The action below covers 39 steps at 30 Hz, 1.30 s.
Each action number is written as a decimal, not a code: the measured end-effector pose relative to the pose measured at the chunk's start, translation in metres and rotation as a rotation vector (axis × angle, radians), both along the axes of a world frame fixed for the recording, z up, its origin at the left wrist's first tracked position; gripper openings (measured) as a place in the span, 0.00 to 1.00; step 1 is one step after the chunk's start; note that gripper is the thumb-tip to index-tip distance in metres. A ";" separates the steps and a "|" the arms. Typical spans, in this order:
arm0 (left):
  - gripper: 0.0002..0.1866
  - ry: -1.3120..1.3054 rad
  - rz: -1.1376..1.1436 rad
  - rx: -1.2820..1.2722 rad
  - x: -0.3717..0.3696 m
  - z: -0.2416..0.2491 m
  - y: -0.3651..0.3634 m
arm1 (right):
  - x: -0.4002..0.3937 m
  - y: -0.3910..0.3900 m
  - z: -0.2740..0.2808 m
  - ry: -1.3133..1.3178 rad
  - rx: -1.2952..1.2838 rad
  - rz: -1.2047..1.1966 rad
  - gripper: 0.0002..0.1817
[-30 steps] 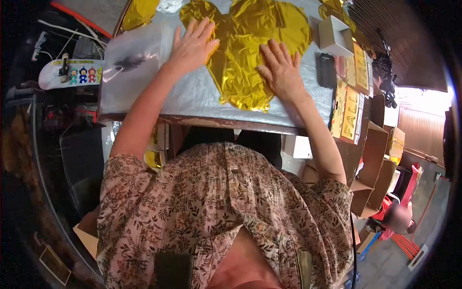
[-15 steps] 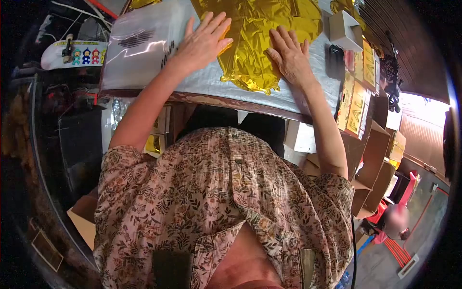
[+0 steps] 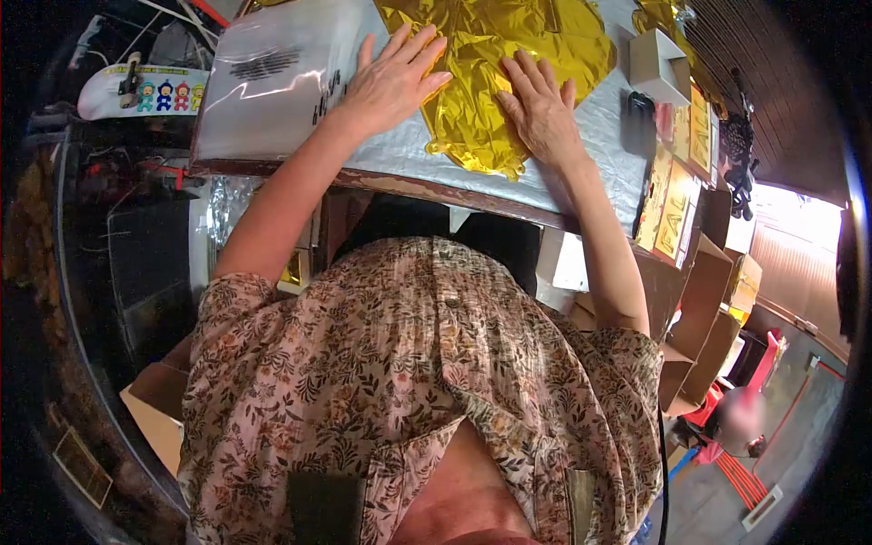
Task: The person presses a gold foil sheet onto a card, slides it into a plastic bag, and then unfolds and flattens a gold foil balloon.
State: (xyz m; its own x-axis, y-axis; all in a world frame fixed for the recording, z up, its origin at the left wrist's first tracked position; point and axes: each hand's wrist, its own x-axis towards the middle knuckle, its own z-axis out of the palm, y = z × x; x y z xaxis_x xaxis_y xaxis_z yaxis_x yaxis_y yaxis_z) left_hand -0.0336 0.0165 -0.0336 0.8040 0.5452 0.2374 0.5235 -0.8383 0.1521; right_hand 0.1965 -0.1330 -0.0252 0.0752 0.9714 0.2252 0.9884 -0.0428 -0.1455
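A crinkled gold foil sheet [image 3: 472, 118], which looks like a deflated foil balloon, lies flat on the silvery-grey table cover [image 3: 595, 150]. My left hand [image 3: 395, 82] rests palm down at its left edge, fingers stretched and the thumb over the foil. Flat on the foil's right side is my right hand [image 3: 542, 107], its fingers extended. Neither hand grips anything. The far end of the foil runs out of view at the top.
A stack of clear plastic bags [image 3: 263, 104] lies on the table's left. To the right stand a small open white box [image 3: 658, 68], a black object [image 3: 639, 113] and yellow lettered boxes [image 3: 674, 204]. Open cardboard boxes [image 3: 704, 300] stand beyond. A person [image 3: 740, 418] appears at far right.
My right hand has slid slightly toward me and to the left over the foil. The left hand stays at the foil's left edge; the whole view has shifted a little.
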 end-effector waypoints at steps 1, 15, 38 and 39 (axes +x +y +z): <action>0.32 -0.013 -0.001 0.002 0.000 0.000 0.001 | -0.001 0.001 0.000 0.003 0.004 -0.012 0.30; 0.29 -0.223 -0.115 -0.047 0.000 0.020 -0.008 | -0.010 -0.001 0.007 0.067 0.049 -0.020 0.29; 0.28 -0.169 -0.175 -0.091 -0.002 0.020 -0.011 | -0.006 -0.002 0.006 0.190 0.139 -0.028 0.28; 0.28 -0.166 -0.173 -0.093 -0.002 0.020 -0.011 | -0.006 -0.002 0.006 0.181 0.140 -0.031 0.28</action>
State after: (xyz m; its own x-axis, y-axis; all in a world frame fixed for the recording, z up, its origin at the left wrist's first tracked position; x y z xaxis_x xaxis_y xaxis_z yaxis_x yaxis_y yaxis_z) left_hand -0.0357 0.0053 -0.0134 0.8414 0.4289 0.3288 0.3353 -0.8914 0.3048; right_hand 0.1910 -0.1351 -0.0188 0.1558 0.9282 0.3380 0.9441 -0.0393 -0.3273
